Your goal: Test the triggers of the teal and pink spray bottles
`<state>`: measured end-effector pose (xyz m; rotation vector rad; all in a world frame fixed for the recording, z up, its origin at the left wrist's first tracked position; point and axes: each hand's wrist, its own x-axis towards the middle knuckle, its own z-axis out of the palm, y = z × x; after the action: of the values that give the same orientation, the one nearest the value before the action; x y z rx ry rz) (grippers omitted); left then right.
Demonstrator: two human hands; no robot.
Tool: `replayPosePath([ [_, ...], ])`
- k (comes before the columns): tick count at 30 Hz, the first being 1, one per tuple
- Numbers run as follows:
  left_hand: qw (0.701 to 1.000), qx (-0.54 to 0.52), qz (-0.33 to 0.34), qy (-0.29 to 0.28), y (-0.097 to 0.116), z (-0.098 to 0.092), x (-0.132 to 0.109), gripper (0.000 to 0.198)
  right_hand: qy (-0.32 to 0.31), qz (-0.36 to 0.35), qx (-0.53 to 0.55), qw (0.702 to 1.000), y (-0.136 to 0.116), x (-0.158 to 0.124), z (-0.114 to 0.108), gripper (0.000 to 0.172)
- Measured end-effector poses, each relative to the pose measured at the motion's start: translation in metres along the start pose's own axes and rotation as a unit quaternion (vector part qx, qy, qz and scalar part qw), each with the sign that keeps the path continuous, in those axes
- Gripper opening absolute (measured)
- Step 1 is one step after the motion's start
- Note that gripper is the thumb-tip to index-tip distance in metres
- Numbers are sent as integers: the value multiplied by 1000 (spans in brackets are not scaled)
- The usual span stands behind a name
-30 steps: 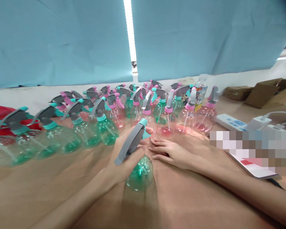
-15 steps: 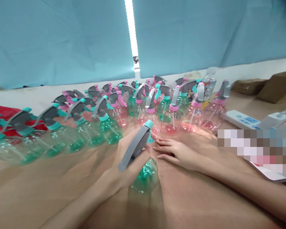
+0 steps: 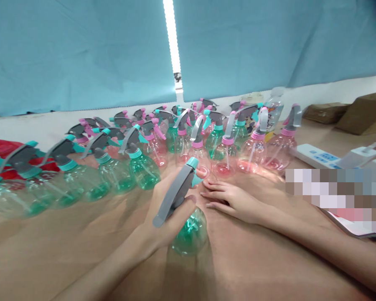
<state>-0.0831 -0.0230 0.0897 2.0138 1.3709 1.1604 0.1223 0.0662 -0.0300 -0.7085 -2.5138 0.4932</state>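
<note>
My left hand is wrapped round the neck and trigger of a green spray bottle with a grey and teal head. That bottle is upright at the middle of the brown table. Just right of it, my right hand rests palm down on the table, fingers apart and holding nothing. Its fingertips are near a pink spray bottle. A row of green spray bottles stands to the left, and pink ones stand behind my hands.
At the right lie a white power strip with a plug and a blurred-out flat object. Cardboard boxes sit at the back right, near a clear labelled bottle. Red material is at the left, and a blue cloth hangs behind.
The view has shifted very slightly. A finger of my left hand shows a little more beside the teal trigger. My right hand has stayed flat in place.
</note>
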Motion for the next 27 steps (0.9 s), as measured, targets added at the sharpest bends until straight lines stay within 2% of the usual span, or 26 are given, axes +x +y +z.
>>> replayPosePath([
  [4, 999, -35, -31, -11, 5, 3, 5, 30, -5, 0, -1, 1000, 0, 0, 0, 41],
  [7, 998, -45, -30, -25, 5, 4, 6, 34, -6, 0, -3, 1000, 0, 0, 0, 42],
  [27, 999, -28, -43, -17, 7, 1, 0, 27, 5, -12, 5, 1000, -5, 1, -4, 39],
])
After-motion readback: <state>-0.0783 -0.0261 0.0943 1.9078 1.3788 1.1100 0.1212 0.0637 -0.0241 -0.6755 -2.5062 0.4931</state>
